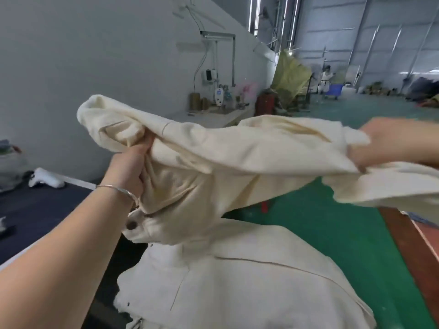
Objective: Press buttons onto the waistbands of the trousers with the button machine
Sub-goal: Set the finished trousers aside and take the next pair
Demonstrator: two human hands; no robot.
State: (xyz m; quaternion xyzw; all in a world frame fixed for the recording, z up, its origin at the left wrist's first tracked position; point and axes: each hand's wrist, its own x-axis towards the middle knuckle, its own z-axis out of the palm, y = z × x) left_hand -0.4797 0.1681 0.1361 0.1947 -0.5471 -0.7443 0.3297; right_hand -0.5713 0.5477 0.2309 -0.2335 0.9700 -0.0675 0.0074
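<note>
The left hand (129, 166) is gripping bunched cream trousers (213, 150) in the air. The right hand (389, 146) is clutching their other end. A button (131, 225) is hanging below the left wrist, over a pile (237, 281).

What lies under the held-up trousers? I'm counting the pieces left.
A pile of cream garments lies under the trousers, beside green floor. How many it holds is hidden.

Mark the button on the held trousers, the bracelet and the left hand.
button (131, 225): head view, centre of the dark button face.
bracelet (118, 189): head view, band across the wrist.
left hand (129, 166): head view, back of the hand.
</note>
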